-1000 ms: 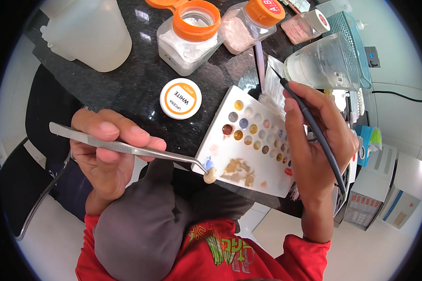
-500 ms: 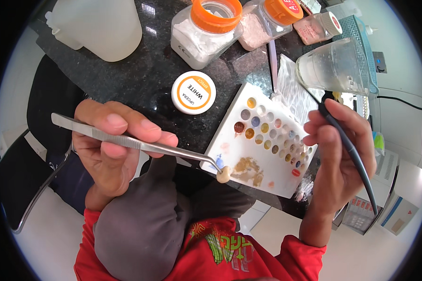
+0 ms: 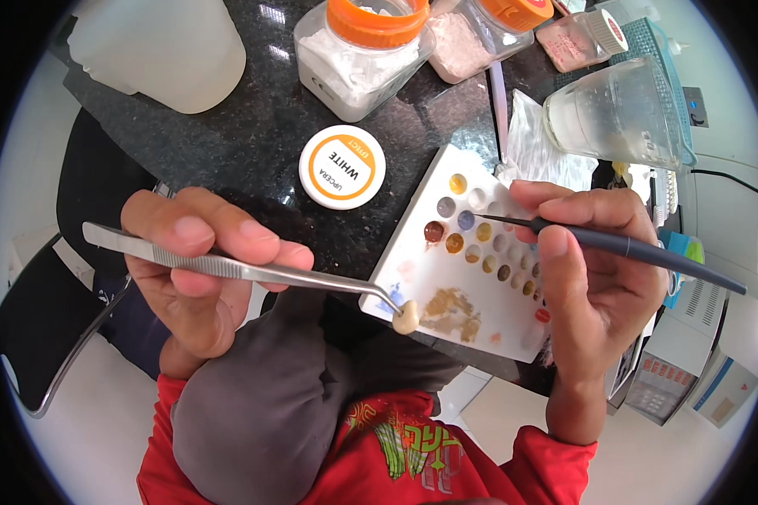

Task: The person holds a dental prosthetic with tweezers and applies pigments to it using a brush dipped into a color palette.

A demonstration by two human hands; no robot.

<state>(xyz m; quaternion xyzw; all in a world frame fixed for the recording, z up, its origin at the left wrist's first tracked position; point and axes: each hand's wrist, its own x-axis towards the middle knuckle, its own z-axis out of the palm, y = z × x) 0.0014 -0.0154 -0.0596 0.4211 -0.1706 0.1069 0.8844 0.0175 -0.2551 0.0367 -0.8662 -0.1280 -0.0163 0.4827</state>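
My left hand (image 3: 202, 269) holds steel tweezers (image 3: 173, 252) at the left of the view; a small cream piece, tooth-like in shape (image 3: 406, 318), is at their bent tips, above the palette's lower left. My right hand (image 3: 594, 286) holds a dark, fine-tipped brush (image 3: 640, 249) pointing left, its tip at or just over the blue well of the white palette (image 3: 522, 341). The palette has rows of coloured wells, with blue and brown smears below them. A round lidded pot with an orange ring (image 3: 343, 191) lies beside it, between and beyond my hands.
On the dark speckled counter (image 3: 143, 126) stand a translucent jug (image 3: 177, 59), orange-topped powder jars (image 3: 349, 76), a small pink bottle (image 3: 564, 42), a clear cup of liquid (image 3: 606, 114) and a blue basket (image 3: 680, 101). A black chair (image 3: 34, 328) is at left, grey equipment (image 3: 665, 387) at right.
The brush tip has moved from up by the cup down to the palette's wells, the brush now lying nearly level. My left hand with the tweezers shifted slightly right, then stayed about there.
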